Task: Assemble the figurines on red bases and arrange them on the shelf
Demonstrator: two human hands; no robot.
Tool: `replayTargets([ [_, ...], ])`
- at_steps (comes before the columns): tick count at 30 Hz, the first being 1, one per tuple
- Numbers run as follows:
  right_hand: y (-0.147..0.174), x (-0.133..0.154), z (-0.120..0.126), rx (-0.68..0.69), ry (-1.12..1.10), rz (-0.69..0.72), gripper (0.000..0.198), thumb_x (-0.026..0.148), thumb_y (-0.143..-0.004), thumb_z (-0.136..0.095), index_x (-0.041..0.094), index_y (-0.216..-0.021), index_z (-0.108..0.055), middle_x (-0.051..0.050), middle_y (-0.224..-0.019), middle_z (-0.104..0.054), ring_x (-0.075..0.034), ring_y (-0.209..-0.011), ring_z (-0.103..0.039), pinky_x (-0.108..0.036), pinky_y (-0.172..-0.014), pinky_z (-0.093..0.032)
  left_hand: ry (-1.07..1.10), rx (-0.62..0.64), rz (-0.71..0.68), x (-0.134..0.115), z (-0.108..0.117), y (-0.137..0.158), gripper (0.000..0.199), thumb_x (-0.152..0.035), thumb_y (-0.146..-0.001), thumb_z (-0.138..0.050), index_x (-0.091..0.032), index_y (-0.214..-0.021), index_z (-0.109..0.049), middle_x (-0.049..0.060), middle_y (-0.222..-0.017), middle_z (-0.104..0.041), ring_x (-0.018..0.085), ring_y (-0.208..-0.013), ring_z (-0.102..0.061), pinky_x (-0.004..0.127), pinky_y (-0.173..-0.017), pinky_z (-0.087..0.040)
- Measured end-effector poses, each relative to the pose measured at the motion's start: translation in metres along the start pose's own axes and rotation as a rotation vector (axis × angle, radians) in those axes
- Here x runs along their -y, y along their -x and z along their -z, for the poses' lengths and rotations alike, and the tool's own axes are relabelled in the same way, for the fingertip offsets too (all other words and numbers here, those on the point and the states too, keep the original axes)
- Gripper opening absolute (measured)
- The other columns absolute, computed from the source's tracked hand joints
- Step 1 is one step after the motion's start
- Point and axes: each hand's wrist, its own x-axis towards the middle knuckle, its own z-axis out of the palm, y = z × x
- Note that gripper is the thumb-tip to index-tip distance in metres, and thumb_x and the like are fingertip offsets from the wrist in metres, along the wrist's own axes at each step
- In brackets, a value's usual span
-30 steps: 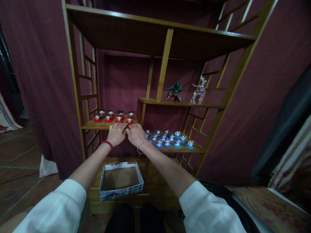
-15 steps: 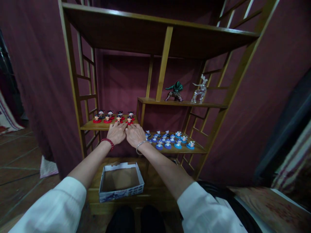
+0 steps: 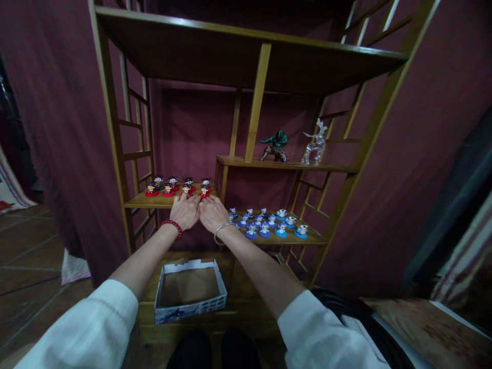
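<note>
Several small figurines with black hair and red bases stand in two rows on the left shelf (image 3: 134, 203). My left hand (image 3: 185, 212) reaches to the shelf's front edge, its fingers closed in at the base of the front-right figurine (image 3: 204, 191). Beside it, my right hand (image 3: 213, 214) has curled fingers at the same base, and the two hands touch. My fingertips are partly hidden by the backs of my hands. Another front-row figurine (image 3: 186, 190) stands just beyond my left fingers.
On the lower right shelf (image 3: 311, 237) stand several blue and purple figurines (image 3: 264, 229). Above them are a green crouching statuette (image 3: 277, 143) and a clear deer ornament (image 3: 316, 143). An open cardboard box (image 3: 190, 309) sits below my arms. A wooden post (image 3: 258, 102) divides the rack.
Both hands stay at the front-right figurine with hardly any movement. The whole view has shifted slightly.
</note>
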Motion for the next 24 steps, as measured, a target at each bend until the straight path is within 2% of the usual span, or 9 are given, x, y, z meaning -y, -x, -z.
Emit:
replayTargets([
  [4,-0.001,-0.001,-0.001,-0.008,0.035,0.032,0.038,0.016,-0.088,-0.024,0.002,-0.104,-0.055,-0.016,-0.104,-0.059,-0.015,-0.106,-0.047,-0.028,-0.100,-0.019,0.009,-0.052,0.009,0.001,-0.007,0.001,0.042,-0.031,-0.084,-0.028,-0.021,-0.120,-0.047,0.007,-0.124,-0.050,0.028,-0.103,-0.037,0.043,-0.083,-0.026],
  [9,-0.006,0.001,0.000,0.066,0.109,0.072,0.034,0.014,-0.084,-0.031,0.005,-0.102,-0.058,-0.014,-0.101,-0.060,-0.019,-0.103,-0.048,-0.033,-0.100,-0.018,0.014,-0.052,0.019,-0.001,-0.007,0.003,0.043,-0.033,-0.083,-0.030,-0.021,-0.123,-0.043,0.007,-0.116,-0.056,0.027,-0.100,-0.037,0.041,-0.081,-0.026],
  [13,-0.012,0.001,-0.004,0.071,0.112,0.003,0.032,0.015,-0.080,-0.037,0.007,-0.101,-0.060,-0.015,-0.101,-0.061,-0.022,-0.102,-0.049,-0.036,-0.098,-0.020,0.031,-0.040,0.020,-0.002,-0.004,0.004,0.049,-0.032,-0.080,-0.035,-0.023,-0.129,-0.036,0.006,-0.127,-0.048,0.028,-0.102,-0.036,0.041,-0.080,-0.027],
  [18,-0.014,0.001,-0.006,0.084,0.079,-0.021,0.033,0.016,-0.080,-0.038,0.009,-0.105,-0.058,-0.014,-0.104,-0.060,-0.021,-0.104,-0.048,-0.035,-0.095,-0.023,0.038,-0.005,0.005,0.000,-0.003,0.005,0.049,-0.030,-0.078,-0.038,-0.027,-0.127,-0.040,0.003,-0.130,-0.045,0.027,-0.102,-0.036,0.041,-0.079,-0.027],
  [24,-0.010,0.002,0.000,0.069,0.105,0.060,0.033,0.014,-0.083,-0.033,0.007,-0.104,-0.058,-0.013,-0.103,-0.060,-0.020,-0.102,-0.048,-0.033,-0.096,-0.021,0.042,-0.069,0.003,0.000,-0.006,0.006,0.045,-0.028,-0.082,-0.032,-0.024,-0.125,-0.042,0.003,-0.125,-0.050,0.026,-0.099,-0.038,0.040,-0.078,-0.028],
])
